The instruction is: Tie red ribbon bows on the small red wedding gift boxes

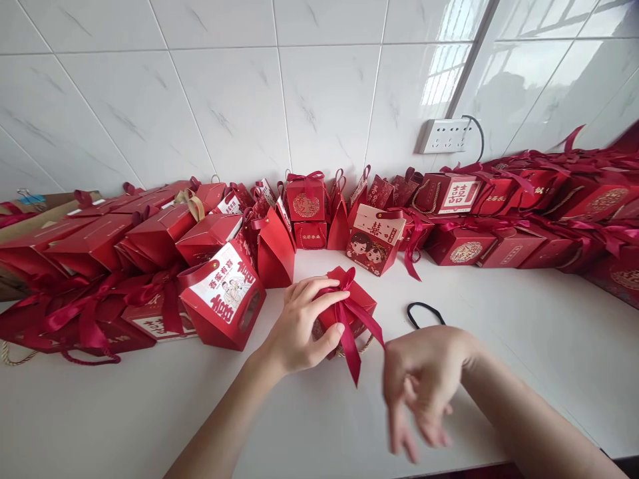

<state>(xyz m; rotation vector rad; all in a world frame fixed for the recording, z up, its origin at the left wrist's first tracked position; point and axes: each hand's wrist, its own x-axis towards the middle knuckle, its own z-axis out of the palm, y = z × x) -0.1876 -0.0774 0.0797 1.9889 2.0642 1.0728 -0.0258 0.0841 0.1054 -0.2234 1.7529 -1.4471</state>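
Observation:
A small red gift box (363,301) sits on the white counter in front of me. A dark red satin ribbon (351,332) is tied in a bow on its top, and its tails hang down the near side. My left hand (305,324) grips the box from the left, with fingers across the bow and the thumb on the near side. Part of a gold cord handle (368,344) shows low on the box. To the right, my right hand (422,386) is in the air, blurred, its fingers apart and pointing down; I see nothing in it.
Many red gift boxes (462,246) line the tiled wall on both sides. Nearest on the left stands a box with a white printed flap (224,286). A cartoon-printed box (373,243) stands behind my box. A black elastic loop (424,306) lies by my right wrist. A power strip (444,136) is on the wall.

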